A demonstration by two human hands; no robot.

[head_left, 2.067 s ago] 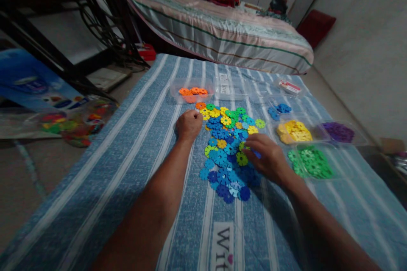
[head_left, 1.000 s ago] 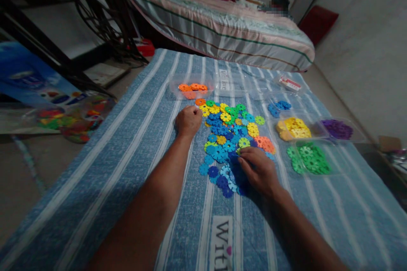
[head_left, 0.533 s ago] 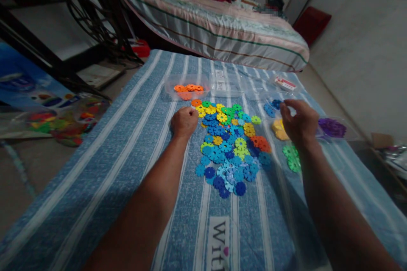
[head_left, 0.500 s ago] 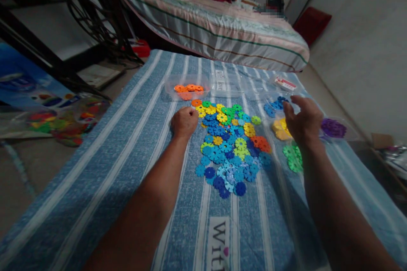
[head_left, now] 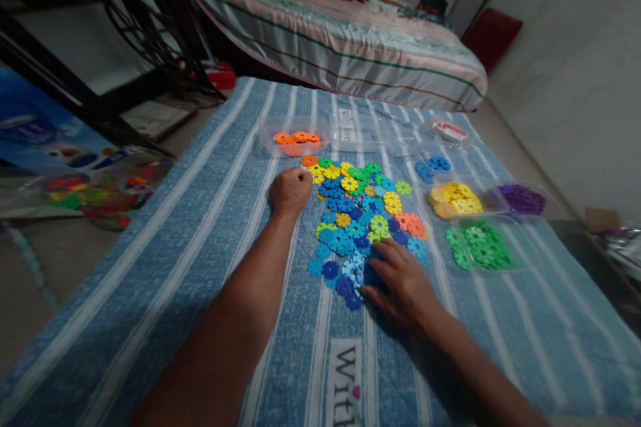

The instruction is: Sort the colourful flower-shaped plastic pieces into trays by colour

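A loose pile of flower-shaped plastic discs (head_left: 345, 203) in several colours lies on the striped cloth. My left hand (head_left: 290, 192) rests as a closed fist at the pile's upper left edge, beside yellow and orange discs. Whatever may be inside that fist is hidden. Over the lower right of the pile, my right hand (head_left: 403, 280) has its thumb and fingers apart, close to light blue and dark blue discs. Some discs are covered by its fingers, and no piece shows in its grasp.
Clear tubs hold orange discs (head_left: 299, 140), blue discs (head_left: 433, 168), yellow discs (head_left: 457, 199), purple discs (head_left: 522, 199) and green discs (head_left: 481, 247). A clear container (head_left: 363, 133) stands near the cloth's far edge. Beyond is a bed (head_left: 340, 20); bagged coloured pieces (head_left: 100, 193) lie at left.
My right hand has moved down and left, from above the tubs on the right to the lower pile. The yellow and green tubs are uncovered now. My left fist stays put.
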